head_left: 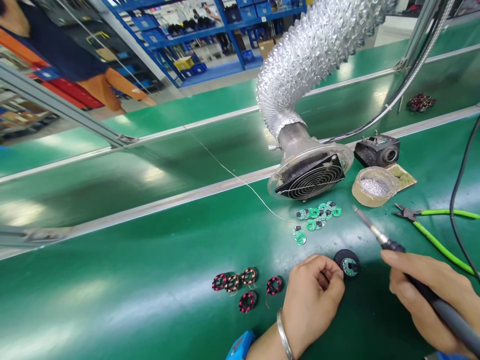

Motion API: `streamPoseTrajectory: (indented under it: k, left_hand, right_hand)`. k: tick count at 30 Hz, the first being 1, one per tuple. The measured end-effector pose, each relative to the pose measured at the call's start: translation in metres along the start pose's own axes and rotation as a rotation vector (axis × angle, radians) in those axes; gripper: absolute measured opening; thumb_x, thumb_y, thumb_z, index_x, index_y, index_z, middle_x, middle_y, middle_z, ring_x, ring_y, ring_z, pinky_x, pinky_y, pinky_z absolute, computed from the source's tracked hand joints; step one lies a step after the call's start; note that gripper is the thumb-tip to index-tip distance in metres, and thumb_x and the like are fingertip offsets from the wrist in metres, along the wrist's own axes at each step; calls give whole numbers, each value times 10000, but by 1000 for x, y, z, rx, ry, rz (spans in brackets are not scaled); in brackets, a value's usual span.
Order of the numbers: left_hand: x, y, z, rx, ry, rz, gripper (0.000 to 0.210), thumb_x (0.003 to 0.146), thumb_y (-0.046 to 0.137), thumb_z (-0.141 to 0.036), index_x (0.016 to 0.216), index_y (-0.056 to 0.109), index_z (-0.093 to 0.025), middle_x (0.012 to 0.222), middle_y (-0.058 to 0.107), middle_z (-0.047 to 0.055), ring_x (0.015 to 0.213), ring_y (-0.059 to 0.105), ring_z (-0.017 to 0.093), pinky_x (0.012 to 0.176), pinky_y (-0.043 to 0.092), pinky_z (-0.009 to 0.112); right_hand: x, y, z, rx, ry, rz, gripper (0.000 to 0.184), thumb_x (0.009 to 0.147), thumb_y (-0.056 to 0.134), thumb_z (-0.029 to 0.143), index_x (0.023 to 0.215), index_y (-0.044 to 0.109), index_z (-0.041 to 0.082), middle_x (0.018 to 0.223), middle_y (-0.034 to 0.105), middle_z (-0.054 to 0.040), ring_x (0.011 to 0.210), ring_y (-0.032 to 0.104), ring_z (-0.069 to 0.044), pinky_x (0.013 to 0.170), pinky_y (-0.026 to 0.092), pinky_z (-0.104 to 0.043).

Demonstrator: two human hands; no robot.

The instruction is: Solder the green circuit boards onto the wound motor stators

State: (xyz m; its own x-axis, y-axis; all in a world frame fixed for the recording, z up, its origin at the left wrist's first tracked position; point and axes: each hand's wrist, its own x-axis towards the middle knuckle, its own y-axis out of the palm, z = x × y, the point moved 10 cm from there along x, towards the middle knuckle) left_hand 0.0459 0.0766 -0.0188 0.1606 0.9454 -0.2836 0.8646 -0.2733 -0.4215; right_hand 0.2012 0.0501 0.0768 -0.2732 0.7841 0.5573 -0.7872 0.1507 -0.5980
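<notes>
Between the fingers of my right hand [431, 295] is a soldering iron [390, 244], its tip pointing up and left above the bench. My left hand [315, 295] is closed in a pinch at the left edge of a black disc [339, 256]. On the disc lies a small round green circuit board [349, 267] with a dark component. My fingers hide part of that edge. The iron's tip is apart from the board. Left of my left hand lie several wound coil rings [247, 302], red and copper-coloured. Several loose green circuit boards [313, 213] lie beyond the disc.
A fume extractor [311, 177] on a silver duct [296, 65] hangs over the bench. To its right are a tub of shiny bits [375, 186], a black iron holder [377, 150] and green-handled cutters [412, 214]. Thin solder wire [245, 184] hangs across. Someone [71, 50] stands far left.
</notes>
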Motion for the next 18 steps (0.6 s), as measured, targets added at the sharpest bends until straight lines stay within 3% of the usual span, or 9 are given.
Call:
streamPoseTrajectory:
  k: [3, 9, 14, 18]
  left_hand:
    - [0, 0, -1, 7, 7, -4, 152, 748, 522, -139, 638, 626, -156, 613, 573, -8, 486, 446, 85, 485, 356, 198]
    - [2, 0, -5, 10, 43, -16, 146, 745, 519, -123, 630, 604, -155, 596, 551, -17, 487, 438, 82, 484, 349, 195]
    - [0, 0, -5, -10, 96, -32, 152, 770, 521, -133, 638, 594, -156, 618, 551, -13, 481, 433, 73, 465, 349, 186]
    - [-4, -5, -7, -52, 175, -79, 49, 766, 579, -145, 781, 626, -148, 737, 585, -1, 451, 431, 45, 447, 370, 173]
  right_hand:
    - [8, 13, 1, 15, -60, 87, 289, 898, 523, 79, 1156, 573, 198, 721, 632, 6, 553, 554, -108, 546, 475, -234]
    - [8, 51, 1, -75, -90, 336, 301, 858, 503, 110, 1151, 513, 181, 916, 638, -84, 766, 555, -204, 682, 496, -346]
    - [8, 58, 1, -65, -104, 311, 357, 824, 437, 55, 1144, 501, 201, 894, 641, -58, 712, 547, -185, 650, 500, -318]
    - [5, 53, -6, 36, -60, 296, 367, 845, 466, 63, 1180, 489, 210, 965, 660, -53, 762, 618, -171, 686, 540, -296]
